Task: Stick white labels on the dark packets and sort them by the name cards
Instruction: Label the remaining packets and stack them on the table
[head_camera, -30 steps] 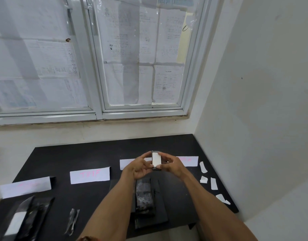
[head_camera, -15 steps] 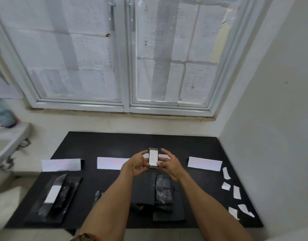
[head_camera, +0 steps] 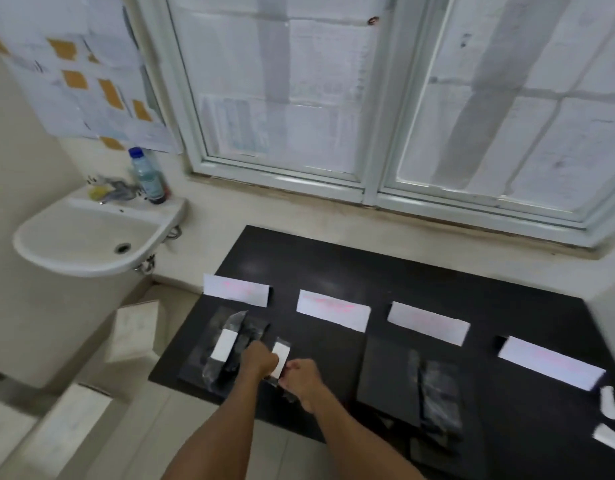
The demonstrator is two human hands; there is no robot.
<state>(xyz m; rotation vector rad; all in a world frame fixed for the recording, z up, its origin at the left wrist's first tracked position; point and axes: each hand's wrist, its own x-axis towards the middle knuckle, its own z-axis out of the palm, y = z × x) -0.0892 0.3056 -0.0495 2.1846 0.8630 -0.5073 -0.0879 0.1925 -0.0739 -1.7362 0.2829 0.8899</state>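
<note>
Both hands hold one dark packet with a white label (head_camera: 280, 358) low over the black table (head_camera: 420, 282). My left hand (head_camera: 259, 358) grips its left side, my right hand (head_camera: 304, 379) its lower right end. Just left of it lies a pile of dark packets (head_camera: 230, 348), the top one labelled, below the leftmost name card (head_camera: 236, 291). Three more name cards stand in a row: second (head_camera: 334, 310), third (head_camera: 428, 323), fourth (head_camera: 550, 366). Unlabelled dark packets (head_camera: 437, 400) lie below the third card. Loose white labels (head_camera: 609, 403) sit at the right edge.
A white washbasin (head_camera: 87, 237) with a plastic bottle (head_camera: 147, 176) hangs on the wall left of the table. Cardboard boxes (head_camera: 134, 330) stand on the floor under it. A paper-covered window (head_camera: 368, 98) runs behind the table.
My hands carried the labelled packet from above the third card's spot leftward and down, beside the left pile. The view swung left, showing the washbasin.
</note>
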